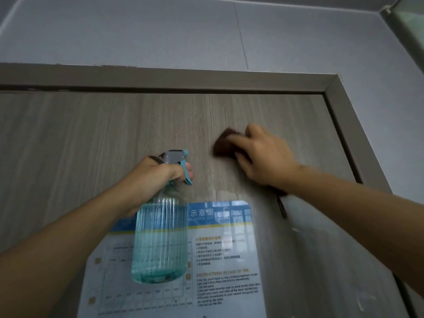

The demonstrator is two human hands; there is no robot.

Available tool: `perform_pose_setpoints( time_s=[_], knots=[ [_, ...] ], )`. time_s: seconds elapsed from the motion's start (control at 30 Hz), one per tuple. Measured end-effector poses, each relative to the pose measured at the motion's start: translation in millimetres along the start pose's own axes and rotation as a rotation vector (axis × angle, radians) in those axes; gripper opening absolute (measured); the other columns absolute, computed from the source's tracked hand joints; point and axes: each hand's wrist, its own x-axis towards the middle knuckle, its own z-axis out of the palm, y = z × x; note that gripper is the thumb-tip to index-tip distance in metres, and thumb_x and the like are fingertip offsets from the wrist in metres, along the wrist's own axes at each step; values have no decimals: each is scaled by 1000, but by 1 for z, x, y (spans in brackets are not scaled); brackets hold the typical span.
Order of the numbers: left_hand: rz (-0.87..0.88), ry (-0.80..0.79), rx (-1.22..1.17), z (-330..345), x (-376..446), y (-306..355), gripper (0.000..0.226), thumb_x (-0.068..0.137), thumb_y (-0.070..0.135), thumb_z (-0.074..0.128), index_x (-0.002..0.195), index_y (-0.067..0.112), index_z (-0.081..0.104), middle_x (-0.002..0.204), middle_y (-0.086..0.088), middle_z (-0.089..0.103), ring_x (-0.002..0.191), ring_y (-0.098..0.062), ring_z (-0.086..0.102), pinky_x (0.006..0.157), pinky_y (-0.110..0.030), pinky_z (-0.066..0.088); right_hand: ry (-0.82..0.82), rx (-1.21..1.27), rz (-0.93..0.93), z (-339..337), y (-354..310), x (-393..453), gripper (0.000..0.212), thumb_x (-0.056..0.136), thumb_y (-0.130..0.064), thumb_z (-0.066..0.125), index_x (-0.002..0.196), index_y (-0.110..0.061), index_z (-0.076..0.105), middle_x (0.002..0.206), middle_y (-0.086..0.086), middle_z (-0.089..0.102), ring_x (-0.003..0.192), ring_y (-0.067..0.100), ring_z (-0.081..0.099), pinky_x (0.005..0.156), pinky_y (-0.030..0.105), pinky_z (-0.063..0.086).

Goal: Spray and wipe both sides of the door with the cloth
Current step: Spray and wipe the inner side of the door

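The two bare forearms enter nearest the camera, from the lower left and the right edge of the frame, reaching up toward the door (91, 134). The door, grey wood-grain and closed in its frame (344, 115), fills the middle of the picture. The right hand (263, 157) sits right of centre, fingers spread fairly flat and pressing the dark brown cloth (223, 145) against the panel; part of the cloth trails out below the wrist. The cloth is blurred, which suggests a wiping stroke in progress. Just below it, a wet sheen and streaks show on the wood. The left hand (158, 177) at centre grips the neck of the spray bottle (160, 239), fingers curled round it with one on the blue trigger; the ribbed clear bottle is mostly full of bluish liquid and hangs in front of the door. Behind it, in the lower centre, a laminated fire-instruction notice (224, 260) is stuck to the door. Above the frame lies a pale grey wall (206, 31).

The step in hand looks like wiping the upper part of this side. The next move probably calls for carrying the cloth through the wet patch and on across the notice, with steady pressure; the other side appears not yet reached.
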Motion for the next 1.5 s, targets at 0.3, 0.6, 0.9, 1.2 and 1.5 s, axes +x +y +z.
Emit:
perform_pose_setpoints(
  time_s=[0.3,0.6,0.9,1.2,1.5],
  knots=[
    [-3,88,1,7,5,-3,24,90,-4,67,108,8,78,108,-10,81,106,-30,77,93,-56,62,-212,137,-262,-7,-25,-26,44,97,-46,56,140,-33,58,109,3,50,86,18,54,68,34,48],
    [7,110,68,8,8,-3,20,91,-2,68,101,10,80,102,-7,82,98,-26,78,85,-44,66,-285,23,-363,-26,-28,-8,34,96,-44,64,130,-39,65,101,-7,45,82,14,51,63,33,47],
    [-11,101,-7,9,3,-2,21,92,-7,66,101,8,78,106,-14,80,102,-30,77,84,-48,66,-337,162,-304,-25,-12,-39,39,93,-41,66,132,-39,65,102,-5,50,77,10,52,64,38,55],
    [-9,112,-4,9,7,-3,25,93,-8,61,97,9,79,106,-14,80,107,-37,76,96,-56,60,-222,135,-224,-16,-37,-19,36,95,-42,67,131,-41,67,96,-8,46,76,13,48,61,32,41],
    [27,32,-11,5,7,-8,19,89,-2,72,102,10,80,103,-9,81,83,-24,78,79,-44,67,-32,89,174,-9,-22,42,39,100,-40,64,138,-31,65,109,0,50,92,23,58,72,36,46]
  ],
)
